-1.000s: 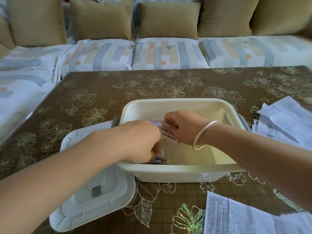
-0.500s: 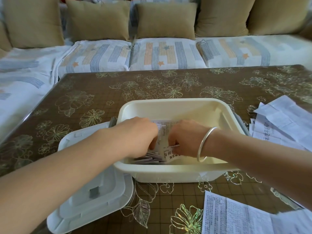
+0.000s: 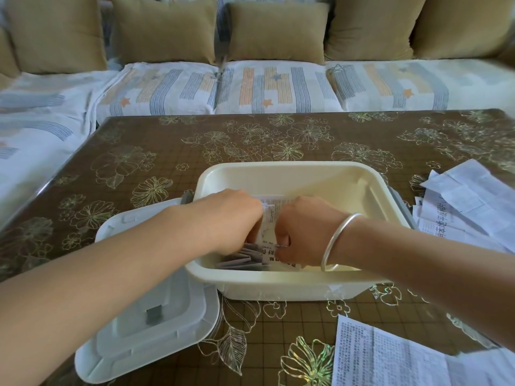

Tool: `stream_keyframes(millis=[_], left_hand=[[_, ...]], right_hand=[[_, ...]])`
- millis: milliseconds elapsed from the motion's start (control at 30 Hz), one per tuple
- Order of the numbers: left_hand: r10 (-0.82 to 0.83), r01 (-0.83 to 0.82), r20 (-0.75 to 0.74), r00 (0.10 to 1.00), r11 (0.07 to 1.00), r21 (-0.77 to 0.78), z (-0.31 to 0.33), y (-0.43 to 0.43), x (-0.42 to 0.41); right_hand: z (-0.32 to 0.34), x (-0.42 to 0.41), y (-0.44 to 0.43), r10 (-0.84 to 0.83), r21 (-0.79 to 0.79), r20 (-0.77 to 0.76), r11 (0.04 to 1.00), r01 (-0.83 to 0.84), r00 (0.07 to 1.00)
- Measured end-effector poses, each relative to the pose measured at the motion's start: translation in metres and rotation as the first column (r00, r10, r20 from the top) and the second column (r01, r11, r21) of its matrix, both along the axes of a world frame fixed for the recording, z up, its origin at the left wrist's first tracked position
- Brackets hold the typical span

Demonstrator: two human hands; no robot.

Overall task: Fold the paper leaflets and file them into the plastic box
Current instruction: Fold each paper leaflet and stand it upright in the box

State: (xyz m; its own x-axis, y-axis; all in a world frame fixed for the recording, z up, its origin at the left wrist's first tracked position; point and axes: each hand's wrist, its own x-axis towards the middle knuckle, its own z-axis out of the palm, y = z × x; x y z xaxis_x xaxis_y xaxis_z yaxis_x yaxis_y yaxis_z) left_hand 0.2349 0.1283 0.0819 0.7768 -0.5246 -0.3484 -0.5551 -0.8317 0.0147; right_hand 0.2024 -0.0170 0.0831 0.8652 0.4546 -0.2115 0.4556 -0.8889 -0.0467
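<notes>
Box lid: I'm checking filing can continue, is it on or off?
Off. The lid lies on the table left of the open plastic box.

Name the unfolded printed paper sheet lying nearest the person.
The flat white printed sheet in front of the cream plastic box; the other sheets are piled to its right, farther away.

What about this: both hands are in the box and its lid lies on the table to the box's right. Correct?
No: the head view shows the lid left of the box. The left hand and right hand are in it.
</notes>
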Motion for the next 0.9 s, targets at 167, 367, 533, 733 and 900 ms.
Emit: stream_keyframes(millis=[167, 367, 533, 733, 900], left_hand=[[0.017, -0.017, 0.013, 1.000, 1.000, -0.021, -0.002, 0.000, 0.000], [0.001, 0.001, 0.104, 0.995, 1.000, -0.021, 0.001, -0.007, -0.004], [-0.092, 0.074, 0.214, 0.973, 0.993, 0.090, 0.003, -0.010, -0.010], [-0.158, 0.142, 0.187, 0.970, 0.985, 0.097, 0.000, -0.007, -0.005], [-0.100, 0.095, 0.089, 0.991, 0.994, 0.057, -0.007, -0.002, 0.002]], right_hand=[[-0.001, 0.002, 0.003, 0.013, 0.001, -0.019, 1.000, -0.013, 1.000], [-0.011, 0.009, 0.004, 0.016, -0.037, -0.012, 0.999, -0.016, 1.000], [-0.014, 0.015, 0.002, -0.008, -0.076, -0.017, 0.997, 0.006, 1.000], [-0.010, 0.026, -0.008, -0.081, -0.049, 0.070, 0.995, 0.085, 0.994], [-0.012, 0.029, -0.006, -0.102, -0.008, 0.018, 0.995, 0.102, 0.995]])
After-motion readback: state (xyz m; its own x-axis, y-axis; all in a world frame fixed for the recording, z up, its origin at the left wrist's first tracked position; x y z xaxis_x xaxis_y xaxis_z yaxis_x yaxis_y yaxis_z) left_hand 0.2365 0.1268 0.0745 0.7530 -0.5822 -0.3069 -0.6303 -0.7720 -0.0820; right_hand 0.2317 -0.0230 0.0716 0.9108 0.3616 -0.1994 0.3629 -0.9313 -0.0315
